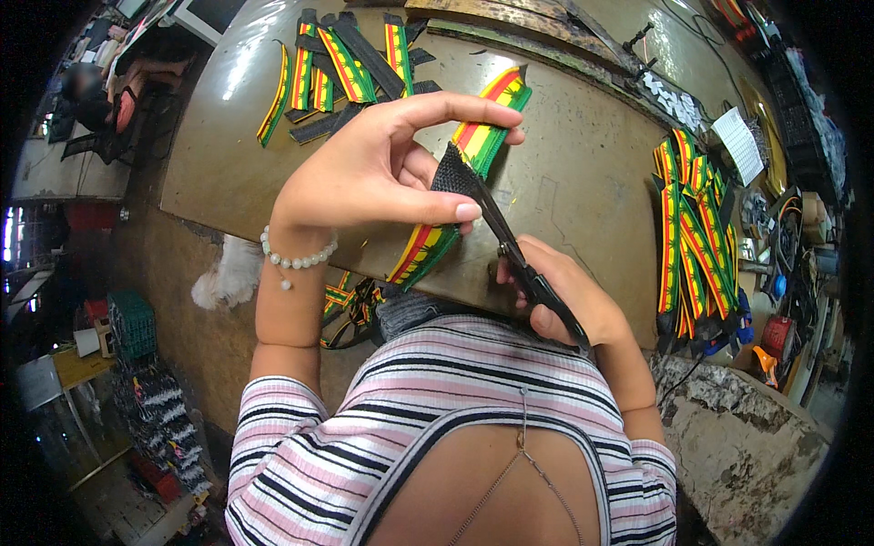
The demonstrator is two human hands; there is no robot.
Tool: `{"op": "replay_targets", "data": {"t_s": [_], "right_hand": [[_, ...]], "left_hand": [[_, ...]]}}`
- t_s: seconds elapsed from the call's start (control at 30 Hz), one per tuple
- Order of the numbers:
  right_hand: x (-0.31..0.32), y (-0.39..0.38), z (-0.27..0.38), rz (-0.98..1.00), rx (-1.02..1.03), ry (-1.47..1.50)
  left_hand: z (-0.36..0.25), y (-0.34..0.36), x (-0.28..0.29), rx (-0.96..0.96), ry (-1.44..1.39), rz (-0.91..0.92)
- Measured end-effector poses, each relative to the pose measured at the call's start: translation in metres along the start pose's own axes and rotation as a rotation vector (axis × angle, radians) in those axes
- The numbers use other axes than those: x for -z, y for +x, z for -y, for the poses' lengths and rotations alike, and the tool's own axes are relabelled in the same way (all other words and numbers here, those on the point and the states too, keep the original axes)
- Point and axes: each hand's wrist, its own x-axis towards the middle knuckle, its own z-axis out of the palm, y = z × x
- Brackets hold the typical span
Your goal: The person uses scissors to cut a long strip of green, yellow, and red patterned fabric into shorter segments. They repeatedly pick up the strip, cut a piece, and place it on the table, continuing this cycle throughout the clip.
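Fingers of the left hand (364, 168) pinch a red, yellow and green strap (482, 136) at its black webbing (453, 178); those of the right hand (583, 296) close round black scissors (537, 287), blades beside the webbing, above the counter (228, 164). Similar straps (349, 65) lie ahead; rightward, a bundle (696, 241) lies near a paper sheet (739, 147), its print illegibly small.
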Motion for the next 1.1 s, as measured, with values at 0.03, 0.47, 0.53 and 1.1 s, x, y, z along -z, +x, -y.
{"op": "replay_targets", "data": {"t_s": [0.03, 0.47, 0.53, 1.1], "right_hand": [[0.0, -0.001, 0.0, 0.007, -0.008, 0.01], [-0.01, 0.001, -0.002, -0.071, -0.024, 0.144], [-0.011, 0.0, -0.001, -0.051, -0.042, 0.26], [-0.022, -0.014, 0.027, -0.17, -0.234, 0.175]], "left_hand": [[0.0, -0.001, 0.001, -0.013, 0.002, -0.004], [0.012, 0.002, -0.007, 0.019, 0.027, 0.011], [0.012, -0.001, -0.005, -0.013, -0.017, 0.024], [0.016, -0.004, -0.008, 0.007, -0.034, 0.049]]}}
